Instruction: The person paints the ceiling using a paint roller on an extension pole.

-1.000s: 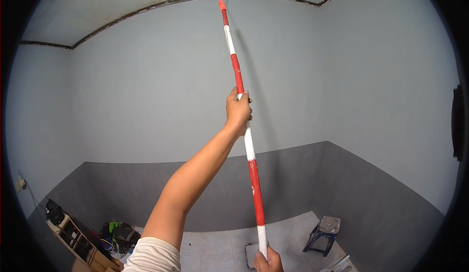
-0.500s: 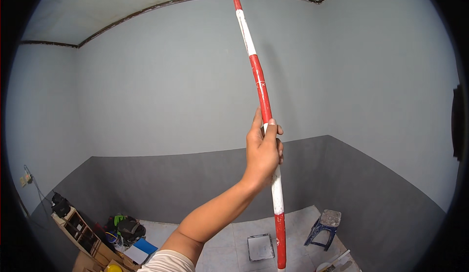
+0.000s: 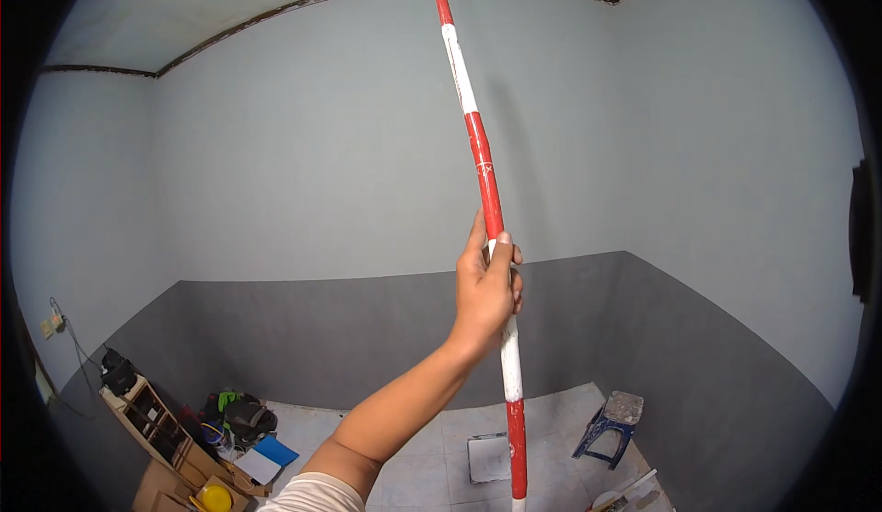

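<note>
My left hand [image 3: 485, 296] is raised in front of me and grips a long red-and-white striped pole [image 3: 473, 144] about midway up. The pole stands nearly upright, leaning slightly left at the top. Its orange-red tip reaches the ceiling line at the upper edge of the view, and whatever is fitted on that end is out of sight. The lower end runs down past the bottom edge. My right hand is not in view.
The room's walls are pale blue-grey above and dark grey below. On the tiled floor lie a paint tray [image 3: 489, 457] and a small blue stool [image 3: 611, 425]. A wooden shelf [image 3: 152, 425], bags [image 3: 241, 415] and a yellow helmet [image 3: 214, 496] crowd the left corner.
The pole's tip has moved from below the ceiling line up to the top edge. My left hand sits lower in the view. My right hand, at the pole's bottom a second ago, has left the view.
</note>
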Demonstrator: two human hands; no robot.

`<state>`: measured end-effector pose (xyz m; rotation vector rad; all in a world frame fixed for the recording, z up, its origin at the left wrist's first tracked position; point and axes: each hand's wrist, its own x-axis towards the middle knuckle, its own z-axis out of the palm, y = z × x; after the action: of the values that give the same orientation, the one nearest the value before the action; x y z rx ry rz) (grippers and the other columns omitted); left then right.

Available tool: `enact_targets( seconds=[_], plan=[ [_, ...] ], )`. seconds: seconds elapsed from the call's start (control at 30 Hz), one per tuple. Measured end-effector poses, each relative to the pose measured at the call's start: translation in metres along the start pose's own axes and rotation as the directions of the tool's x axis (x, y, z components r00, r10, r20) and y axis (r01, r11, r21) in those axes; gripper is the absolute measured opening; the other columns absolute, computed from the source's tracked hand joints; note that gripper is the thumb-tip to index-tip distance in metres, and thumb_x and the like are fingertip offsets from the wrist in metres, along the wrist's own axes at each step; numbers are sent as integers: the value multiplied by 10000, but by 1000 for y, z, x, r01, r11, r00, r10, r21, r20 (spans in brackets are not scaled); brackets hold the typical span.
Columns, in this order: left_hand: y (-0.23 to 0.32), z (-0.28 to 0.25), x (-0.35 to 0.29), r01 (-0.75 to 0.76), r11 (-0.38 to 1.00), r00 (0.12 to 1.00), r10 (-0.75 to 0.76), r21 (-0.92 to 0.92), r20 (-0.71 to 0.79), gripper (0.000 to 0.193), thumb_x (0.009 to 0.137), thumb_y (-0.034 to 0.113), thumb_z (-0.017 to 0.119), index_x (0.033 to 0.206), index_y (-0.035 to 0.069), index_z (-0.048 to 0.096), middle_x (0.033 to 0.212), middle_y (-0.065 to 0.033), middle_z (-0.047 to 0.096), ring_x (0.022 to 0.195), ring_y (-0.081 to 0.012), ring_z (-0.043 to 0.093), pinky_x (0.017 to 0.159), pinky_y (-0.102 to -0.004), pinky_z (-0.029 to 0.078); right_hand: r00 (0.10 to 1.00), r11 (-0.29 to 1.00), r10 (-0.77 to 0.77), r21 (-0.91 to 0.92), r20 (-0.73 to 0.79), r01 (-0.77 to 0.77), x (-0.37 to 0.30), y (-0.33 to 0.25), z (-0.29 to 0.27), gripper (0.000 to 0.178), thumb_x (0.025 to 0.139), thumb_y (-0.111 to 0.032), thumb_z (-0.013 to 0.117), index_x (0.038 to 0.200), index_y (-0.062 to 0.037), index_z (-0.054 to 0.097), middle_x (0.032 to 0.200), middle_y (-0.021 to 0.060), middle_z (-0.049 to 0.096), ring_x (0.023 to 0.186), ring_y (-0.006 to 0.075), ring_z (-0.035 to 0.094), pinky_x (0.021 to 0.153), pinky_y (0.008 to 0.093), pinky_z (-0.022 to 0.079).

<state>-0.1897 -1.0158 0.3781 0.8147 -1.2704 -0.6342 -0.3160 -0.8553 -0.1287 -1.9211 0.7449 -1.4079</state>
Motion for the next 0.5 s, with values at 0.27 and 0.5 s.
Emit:
enact_targets(
  seconds=[0.27,0.5],
  plan=[
    [5,-26,43,-4,997,999,8,75,-46,574,1060,230,455,1590,151,246,884,-8,486,509,-58,396,447,-237,349,888,867,433,197,152,-457,52,-22,27,512,990,-215,539,1408,63,438,839,255,631,733,321,619,693,458,485],
    [-7,-61,119,6,996,995,3,92,-95,511,1055,194,436,1550,131,326,864,-7,475,526,-64,380,455,-236,328,927,797,349,475,139,-372,162,-87,26,279,982,-161,576,1216,-12,608,740,-31,510,655,86,437,520,287,375]
  ],
)
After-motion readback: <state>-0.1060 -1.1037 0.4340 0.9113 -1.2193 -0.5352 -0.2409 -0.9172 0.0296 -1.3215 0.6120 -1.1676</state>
